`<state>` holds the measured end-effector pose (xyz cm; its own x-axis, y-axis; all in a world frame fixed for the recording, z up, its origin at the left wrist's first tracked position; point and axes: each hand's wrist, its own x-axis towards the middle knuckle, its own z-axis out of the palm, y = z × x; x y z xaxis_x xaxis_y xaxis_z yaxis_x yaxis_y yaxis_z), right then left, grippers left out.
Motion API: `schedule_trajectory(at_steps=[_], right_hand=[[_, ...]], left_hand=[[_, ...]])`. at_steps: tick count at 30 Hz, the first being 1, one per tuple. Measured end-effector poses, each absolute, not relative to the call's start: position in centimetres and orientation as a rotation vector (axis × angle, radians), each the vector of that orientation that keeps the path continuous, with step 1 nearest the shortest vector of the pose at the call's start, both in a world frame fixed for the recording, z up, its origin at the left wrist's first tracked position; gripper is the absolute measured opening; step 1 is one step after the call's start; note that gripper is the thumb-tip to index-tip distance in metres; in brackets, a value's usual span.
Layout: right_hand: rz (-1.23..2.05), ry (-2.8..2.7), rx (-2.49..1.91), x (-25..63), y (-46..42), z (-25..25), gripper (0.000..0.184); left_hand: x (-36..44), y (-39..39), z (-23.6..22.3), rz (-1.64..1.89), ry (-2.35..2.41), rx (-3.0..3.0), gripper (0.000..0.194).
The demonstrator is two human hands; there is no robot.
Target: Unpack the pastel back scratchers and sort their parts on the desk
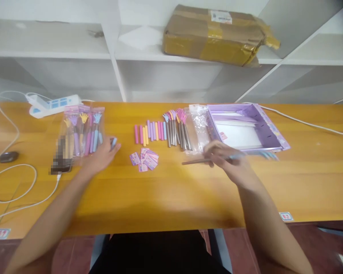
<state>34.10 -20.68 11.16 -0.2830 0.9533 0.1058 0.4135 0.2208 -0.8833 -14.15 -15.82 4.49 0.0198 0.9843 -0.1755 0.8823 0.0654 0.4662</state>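
My left hand [101, 155] is closed around a short blue handle sleeve [113, 142], beside the bagged back scratchers [84, 131] at the left. My right hand [227, 158], slightly blurred, grips a back scratcher [196, 161] by its metal rod. The rod's bare end points left, and its blurred blue hand-shaped head sticks out to the right. Between my hands lies a row of loose coloured sleeves [151, 131] in pink, yellow, purple and blue. Right of them are several metal back scratchers [177, 129] without sleeves. Small printed cards [148, 160] lie in a loose pile nearer me.
A purple display box [286, 144] and clear plastic bags [198, 131] lie at the back right. A phone [63, 156] with a cable, a black mouse-like object [8, 156] and a power strip [57, 106] are at left. A taped carton [214, 36] rests on the shelf.
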Motion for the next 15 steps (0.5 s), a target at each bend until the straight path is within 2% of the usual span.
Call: schedule_trajectory(at_steps=[4, 8, 11, 15], right_hand=[[0.894, -1.684, -1.473, 30.0, -13.6, 10.0, 0.044], [0.489, -1.884, -1.704, 26.6, -7.7, 6.9, 0.039], [0.315, -2.062, -1.722, 25.3, -5.5, 4.7, 0.027], [0.251, -2.085, -1.704, 25.0, -6.1, 2.5, 0.013]], left_hand=[[-9.9, -11.4, 3.5, 0.55, 1.794, 1.51, 0.059], [-7.7, -10.4, 3.5, 0.656, 1.812, 1.64, 0.065], [-8.2, -11.7, 3.7, 0.632, 1.79, 1.701, 0.064], [-10.7, -13.9, 4.2, 0.64, 1.834, 1.793, 0.055]])
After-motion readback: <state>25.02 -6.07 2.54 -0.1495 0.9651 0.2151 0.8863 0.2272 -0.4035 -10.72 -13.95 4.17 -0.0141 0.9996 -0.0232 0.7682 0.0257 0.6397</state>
